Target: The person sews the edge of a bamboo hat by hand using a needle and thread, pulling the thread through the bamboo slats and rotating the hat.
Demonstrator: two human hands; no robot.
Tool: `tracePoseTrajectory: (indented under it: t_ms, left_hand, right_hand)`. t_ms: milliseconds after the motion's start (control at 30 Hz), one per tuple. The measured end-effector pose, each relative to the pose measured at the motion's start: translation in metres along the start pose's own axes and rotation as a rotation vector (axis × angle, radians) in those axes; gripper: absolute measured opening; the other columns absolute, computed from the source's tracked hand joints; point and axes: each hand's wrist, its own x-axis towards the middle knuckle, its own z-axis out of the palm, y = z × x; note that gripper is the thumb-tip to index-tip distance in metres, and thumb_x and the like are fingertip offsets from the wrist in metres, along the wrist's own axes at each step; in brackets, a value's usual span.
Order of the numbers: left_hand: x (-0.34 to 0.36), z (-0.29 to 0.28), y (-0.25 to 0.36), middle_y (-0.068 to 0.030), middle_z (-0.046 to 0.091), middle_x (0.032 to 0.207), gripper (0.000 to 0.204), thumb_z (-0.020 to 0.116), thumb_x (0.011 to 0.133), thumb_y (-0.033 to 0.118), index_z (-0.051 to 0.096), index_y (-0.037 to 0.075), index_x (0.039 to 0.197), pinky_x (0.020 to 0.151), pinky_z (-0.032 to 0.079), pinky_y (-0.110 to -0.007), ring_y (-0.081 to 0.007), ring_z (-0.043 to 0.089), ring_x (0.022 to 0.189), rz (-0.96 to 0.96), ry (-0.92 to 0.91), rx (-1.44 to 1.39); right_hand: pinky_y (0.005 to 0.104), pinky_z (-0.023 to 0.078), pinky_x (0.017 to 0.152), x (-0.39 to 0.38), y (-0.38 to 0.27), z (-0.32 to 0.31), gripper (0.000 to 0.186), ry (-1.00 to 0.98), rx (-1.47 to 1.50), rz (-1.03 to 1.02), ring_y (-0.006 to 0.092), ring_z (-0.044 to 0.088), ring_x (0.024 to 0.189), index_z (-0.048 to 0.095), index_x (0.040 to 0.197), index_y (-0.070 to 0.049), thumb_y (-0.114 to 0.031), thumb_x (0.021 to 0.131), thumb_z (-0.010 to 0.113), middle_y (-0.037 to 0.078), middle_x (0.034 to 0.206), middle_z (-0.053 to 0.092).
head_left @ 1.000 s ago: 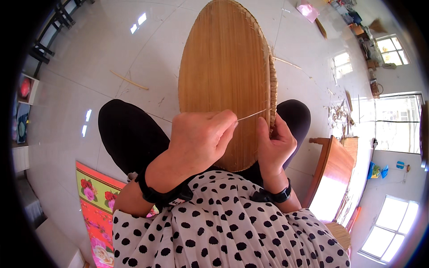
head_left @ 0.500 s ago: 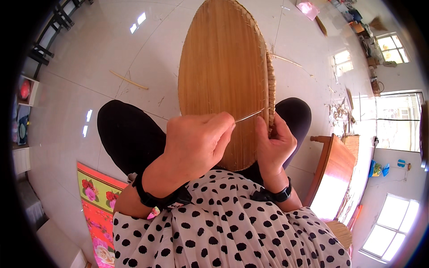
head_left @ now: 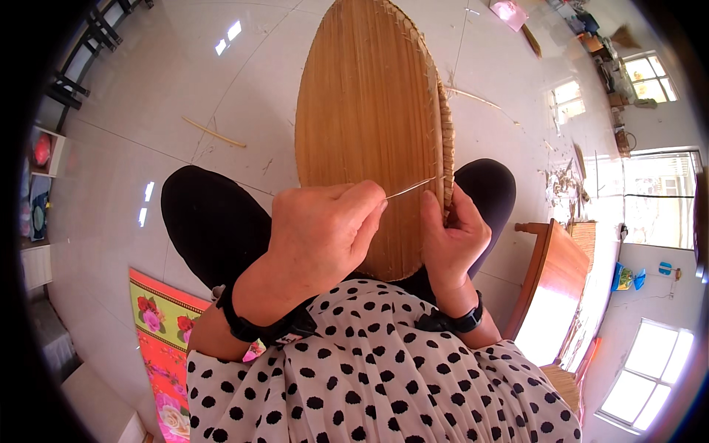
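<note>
An oval woven panel of tan straw-like strips, with a stitched, braided right rim, rests between my knees. My left hand is closed over its lower middle, pinching a thin, silvery needle-like piece between thumb and forefinger; its far end reaches toward the right rim. My right hand grips that rim just below this end, thumb on the face and fingers curled round the edge. The panel's lower part is partly hidden behind my hands.
A floral mat lies at lower left. A wooden low table stands at my right. Thin strips and scraps are on the tiled floor. Black stools line the upper left; a pink item and clutter lie along the far right wall.
My left hand has shifted slightly leftward with the needle-like piece, whose far end has drawn a little back from the rim. My right hand keeps about the same grip.
</note>
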Motion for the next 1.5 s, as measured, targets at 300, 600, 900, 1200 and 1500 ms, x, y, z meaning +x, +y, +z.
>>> tracePoseTrajectory:
  t_ms: [300, 600, 900, 1200, 1500]
  left_hand:
    - [0.001, 0.000, 0.001, -0.0077, 0.054, 0.055, 0.009, 0.067, 0.084, 0.003, 0.060, 0.005, 0.078, 0.042, 0.037, -0.030, -0.0226, 0.053, 0.044, -0.001, -0.016, 0.016]
    - [0.001, 0.000, 0.001, -0.0081, 0.055, 0.059, 0.009, 0.065, 0.082, 0.000, 0.058, 0.004, 0.079, 0.044, 0.040, -0.032, -0.0248, 0.055, 0.048, -0.006, -0.057, 0.044]
    - [-0.002, -0.011, 0.006, -0.0111, 0.057, 0.063, 0.006, 0.065, 0.084, 0.001, 0.059, 0.002, 0.083, 0.047, 0.042, -0.033, -0.0270, 0.056, 0.050, -0.048, -0.167, 0.090]
    - [-0.015, -0.030, 0.007, -0.0106, 0.062, 0.066, 0.007, 0.063, 0.087, 0.001, 0.064, 0.002, 0.094, 0.048, 0.044, -0.031, -0.0243, 0.059, 0.052, -0.233, -0.152, 0.023]
    - [-0.027, -0.048, 0.018, -0.0085, 0.067, 0.072, 0.018, 0.065, 0.085, -0.004, 0.070, -0.003, 0.103, 0.052, 0.045, -0.022, -0.0099, 0.057, 0.054, -0.324, -0.133, 0.029]
  right_hand:
    - [0.0195, 0.045, 0.054, 0.000, 0.001, -0.001, 0.029, -0.011, -0.007, -0.007, 0.0038, 0.053, 0.058, 0.069, 0.099, 0.007, -0.003, 0.074, 0.079, 0.005, 0.069, 0.064]
    - [0.0211, 0.046, 0.055, -0.001, 0.002, -0.001, 0.030, -0.027, -0.014, -0.007, 0.0070, 0.056, 0.059, 0.069, 0.099, 0.008, -0.002, 0.073, 0.079, 0.008, 0.070, 0.065]
    - [0.0270, 0.054, 0.065, -0.003, -0.021, 0.002, 0.030, -0.116, -0.016, -0.092, 0.0174, 0.068, 0.072, 0.069, 0.100, 0.005, -0.002, 0.072, 0.078, 0.016, 0.087, 0.070]
    - [0.0295, 0.055, 0.064, -0.004, -0.031, 0.007, 0.036, -0.266, 0.166, -0.205, 0.0241, 0.068, 0.073, 0.070, 0.104, 0.002, -0.004, 0.071, 0.079, 0.016, 0.096, 0.068]
    - [0.0315, 0.055, 0.072, -0.006, -0.027, 0.015, 0.050, -0.484, 0.538, -0.093, 0.0266, 0.065, 0.083, 0.065, 0.118, 0.003, -0.004, 0.071, 0.078, 0.017, 0.106, 0.061]
